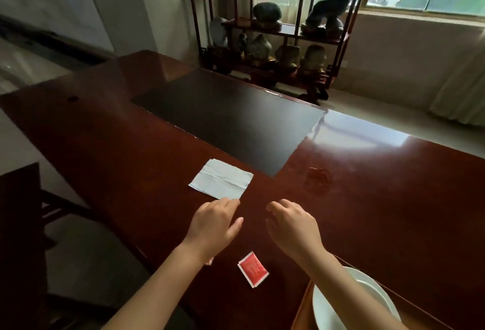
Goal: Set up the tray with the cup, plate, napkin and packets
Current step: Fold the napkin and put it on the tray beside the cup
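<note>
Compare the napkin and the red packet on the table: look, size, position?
The napkin is white and plain; the red packet is red with a white edge. The napkin looks clearly bigger than the packet. The napkin lies beyond the left hand, at its fingertips; the packet lies nearer the person, between the forearms. Both lie flat on the table, outside the tray.

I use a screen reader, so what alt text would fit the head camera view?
Two bare hands, left hand and right hand, hover empty over a dark red wooden table, near a folded white napkin. A red packet lies closer in; a white plate sits on a wooden tray at lower right.
</note>
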`<state>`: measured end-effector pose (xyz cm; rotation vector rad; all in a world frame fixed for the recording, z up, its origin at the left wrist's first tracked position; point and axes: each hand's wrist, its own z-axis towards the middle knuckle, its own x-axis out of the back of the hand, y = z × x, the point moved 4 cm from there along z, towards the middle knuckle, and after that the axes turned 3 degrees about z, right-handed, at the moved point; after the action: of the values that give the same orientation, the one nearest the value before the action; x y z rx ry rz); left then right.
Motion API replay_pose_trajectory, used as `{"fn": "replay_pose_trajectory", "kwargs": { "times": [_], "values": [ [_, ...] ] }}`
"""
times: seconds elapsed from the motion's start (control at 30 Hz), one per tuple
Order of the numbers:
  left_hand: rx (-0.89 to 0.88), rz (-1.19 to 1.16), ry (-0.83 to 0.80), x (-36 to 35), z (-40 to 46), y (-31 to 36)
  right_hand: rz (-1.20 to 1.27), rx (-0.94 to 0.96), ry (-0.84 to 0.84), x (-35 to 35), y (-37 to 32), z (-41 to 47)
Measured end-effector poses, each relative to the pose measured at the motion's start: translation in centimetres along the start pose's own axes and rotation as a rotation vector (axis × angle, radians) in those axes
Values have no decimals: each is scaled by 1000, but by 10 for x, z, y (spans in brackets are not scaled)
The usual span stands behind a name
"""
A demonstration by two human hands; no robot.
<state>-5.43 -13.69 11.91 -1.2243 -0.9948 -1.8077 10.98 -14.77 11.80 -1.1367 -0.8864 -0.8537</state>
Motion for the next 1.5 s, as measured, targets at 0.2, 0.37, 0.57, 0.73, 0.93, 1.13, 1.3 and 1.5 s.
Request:
{"fn": "replay_pose_trajectory", "kwargs": {
  "times": [0.2,0.37,0.57,0.73,0.93,1.13,1.3,1.5],
  "values": [
    [-79,43,-26,4,-3,-86,-48,-75,-11,-47,-58,42],
    [-167,73,-42,10,1,-141,-62,-174,14,-76,-97,71],
    [-152,58,-107,-10,21,-178,-32,-236,78,-92,-108,83],
    [-10,42,-160,-44,50,-202,-38,-313,-34,-126,-76,107],
    [172,32,-243,-80,73,-219,-75,-348,-119,-162,-35,141],
    [299,16,-290,-116,92,-224,-131,-369,-187,-200,-4,158],
    [432,33,-303,-136,100,-222,-199,-389,-293,-228,14,151],
    [535,-58,-204,-142,99,-226,-205,-404,-236,-234,15,147]
  ]
}}
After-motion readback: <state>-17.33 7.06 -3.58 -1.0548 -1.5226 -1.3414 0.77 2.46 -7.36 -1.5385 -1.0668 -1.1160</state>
